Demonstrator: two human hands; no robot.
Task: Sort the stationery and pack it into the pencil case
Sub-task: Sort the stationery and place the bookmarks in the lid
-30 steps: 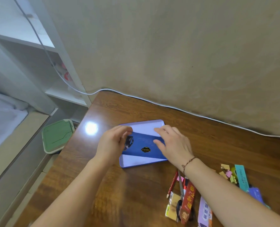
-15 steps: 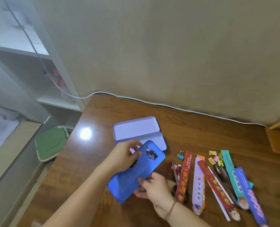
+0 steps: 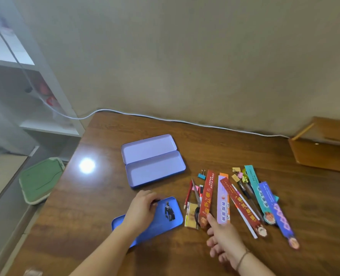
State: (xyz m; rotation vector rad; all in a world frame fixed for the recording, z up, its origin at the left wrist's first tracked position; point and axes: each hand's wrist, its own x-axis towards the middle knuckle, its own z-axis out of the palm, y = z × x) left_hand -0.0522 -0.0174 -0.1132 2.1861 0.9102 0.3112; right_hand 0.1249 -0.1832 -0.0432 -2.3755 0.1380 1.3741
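The lavender metal pencil case [image 3: 153, 161] lies open and flat on the brown wooden desk [image 3: 244, 148], its two shallow halves side by side and nothing in them. Just nearer to me than the case lies a separate blue metal tray with a small figure printed on it [image 3: 161, 218]. My left hand [image 3: 143, 210] rests on top of that tray with the fingers curled over its far edge, holding it against the desk.

To the right of the case the stationery is spread in a loose fan: a red pencil [image 3: 188, 194], a pair of scissors [image 3: 196, 193], a yellow eraser in clear wrap [image 3: 192, 216], a long red paper bookmark [image 3: 207, 198], a lilac and orange bookmark [image 3: 223, 200], another red one [image 3: 242, 208], a dark pen [image 3: 246, 191], a teal bookmark [image 3: 257, 193] and a blue-purple bookmark [image 3: 277, 212]. A small blue binder clip [image 3: 202, 174] sits between the case and the bookmarks, and several tiny coloured clips [image 3: 238, 175] lie at the far ends of the strips.

My right hand [image 3: 224, 238] points with its index finger, the fingertip touching the near end of the long red bookmark, the other fingers loosely curled and holding nothing.

A white cable [image 3: 185, 121] runs along the desk's far edge against the wall.
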